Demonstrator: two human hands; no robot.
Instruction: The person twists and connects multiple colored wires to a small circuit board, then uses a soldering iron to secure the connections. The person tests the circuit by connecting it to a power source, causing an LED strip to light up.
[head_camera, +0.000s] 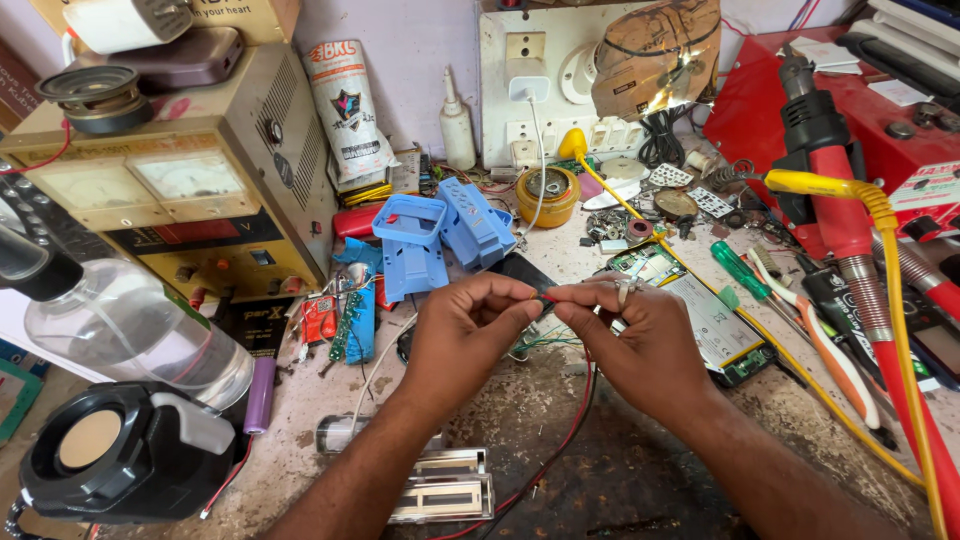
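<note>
Two fingertip pinches on one thin red wire (545, 297), mid-air over the bench: our left hand (465, 335) and right hand (640, 345) are both closed on its end. That opened phone (700, 315) sits just beside, so we reckon a slip could snag its board.

Bright, even daylight across the whole tabletop (640, 480), no harsh shadows. A glint flares off the crumpled foil-like wrap (655, 55) up top, and the clear plastic bottle (140, 335) at left throws pale highlights. The centre is sharp, both hands crisp. The edges bend with wide-angle distortion: the yellow power supply (190, 190) leans outward, and the black speaker (120, 455) in the corner goes slightly soft.
</note>
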